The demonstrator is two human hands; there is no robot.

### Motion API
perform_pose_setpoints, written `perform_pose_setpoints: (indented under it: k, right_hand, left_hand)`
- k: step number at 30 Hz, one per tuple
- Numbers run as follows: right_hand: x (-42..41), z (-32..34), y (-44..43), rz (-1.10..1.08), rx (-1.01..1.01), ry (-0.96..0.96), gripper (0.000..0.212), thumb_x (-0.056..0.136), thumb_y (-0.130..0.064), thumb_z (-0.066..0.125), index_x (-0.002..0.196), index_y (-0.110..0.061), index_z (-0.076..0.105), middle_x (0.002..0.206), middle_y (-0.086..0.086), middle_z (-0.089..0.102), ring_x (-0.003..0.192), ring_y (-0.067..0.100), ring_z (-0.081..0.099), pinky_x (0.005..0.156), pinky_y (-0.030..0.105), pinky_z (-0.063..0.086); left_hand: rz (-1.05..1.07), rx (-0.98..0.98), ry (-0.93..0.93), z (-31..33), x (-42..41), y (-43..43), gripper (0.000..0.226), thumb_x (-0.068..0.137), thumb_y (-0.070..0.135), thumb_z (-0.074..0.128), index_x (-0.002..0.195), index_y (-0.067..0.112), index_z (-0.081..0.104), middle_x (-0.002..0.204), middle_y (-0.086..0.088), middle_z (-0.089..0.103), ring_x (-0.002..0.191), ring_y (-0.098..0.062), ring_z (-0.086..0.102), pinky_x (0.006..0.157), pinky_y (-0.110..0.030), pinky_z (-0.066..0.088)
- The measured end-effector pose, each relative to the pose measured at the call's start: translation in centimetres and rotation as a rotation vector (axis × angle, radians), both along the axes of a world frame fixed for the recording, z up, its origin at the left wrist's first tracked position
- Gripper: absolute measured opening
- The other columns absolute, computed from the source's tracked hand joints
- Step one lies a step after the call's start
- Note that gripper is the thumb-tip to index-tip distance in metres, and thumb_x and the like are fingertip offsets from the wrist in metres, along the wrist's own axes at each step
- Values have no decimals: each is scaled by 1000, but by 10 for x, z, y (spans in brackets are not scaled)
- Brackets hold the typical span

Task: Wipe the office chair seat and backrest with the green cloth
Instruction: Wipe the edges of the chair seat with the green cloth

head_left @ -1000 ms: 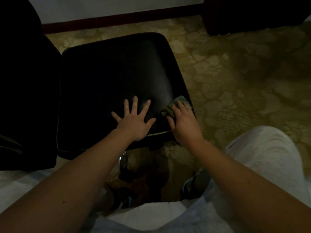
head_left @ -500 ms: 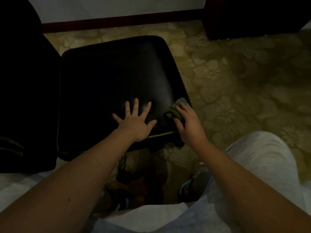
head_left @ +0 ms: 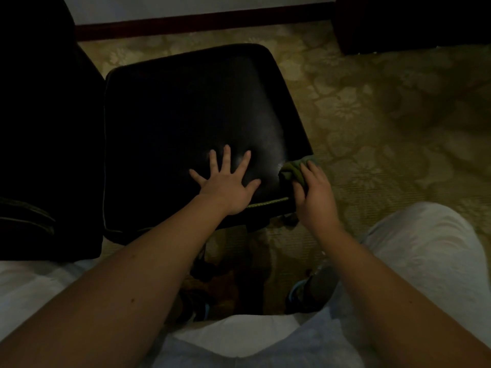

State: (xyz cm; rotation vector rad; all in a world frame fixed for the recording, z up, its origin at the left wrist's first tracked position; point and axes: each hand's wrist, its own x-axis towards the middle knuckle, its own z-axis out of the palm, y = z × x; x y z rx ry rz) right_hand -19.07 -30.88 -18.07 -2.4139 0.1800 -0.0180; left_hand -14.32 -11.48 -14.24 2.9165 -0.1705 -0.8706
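Both hands (head_left: 228, 185) (head_left: 314, 193) at seat (head_left: 186, 115) edge

Backrest (head_left: 39, 128) – cut off left; green cloth (head_left: 293, 170) half-hidden.

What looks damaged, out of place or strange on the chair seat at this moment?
Nothing clearly stands out. The black seat looks whole, with only a dull sheen near its right edge. The left hand lies flat on it, fingers spread, and the right hand presses the green cloth at the near right corner. The picture is dark, so small marks could be hidden.
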Motion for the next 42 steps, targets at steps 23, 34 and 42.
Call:
perform_pose_setpoints:
  k: [23, 34, 42]
  right_hand:
    - [-22, 9, 7, 27, 61, -1, 39, 94, -10, 59, 132, -3, 49, 149, 18, 40, 143, 33, 31, 118, 47, 27]
    - [-27, 0, -3, 275, -27, -61, 38, 90, -10, 64, 127, -6, 55, 153, 13, 37, 146, 30, 26, 118, 48, 27]
    - [-25, -3, -2, 77, 47, -89, 40, 89, -8, 65, 129, -7, 60, 150, 14, 43, 143, 33, 32, 118, 47, 26]
  left_hand:
    - [297, 34, -74, 3, -21, 48, 86, 92, 80, 23, 156, 41, -19, 164, -8, -30, 151, -37, -25, 114, -76, -3]
    - [255, 57, -46, 1, -23, 49, 86, 92, 80, 18, 155, 39, -24, 162, -9, -34, 150, -39, -28, 112, -77, -4]
    - [232, 50, -50, -1, -26, 50, 85, 93, 80, 17, 154, 39, -26, 161, -10, -36, 149, -38, -29, 111, -77, -6]
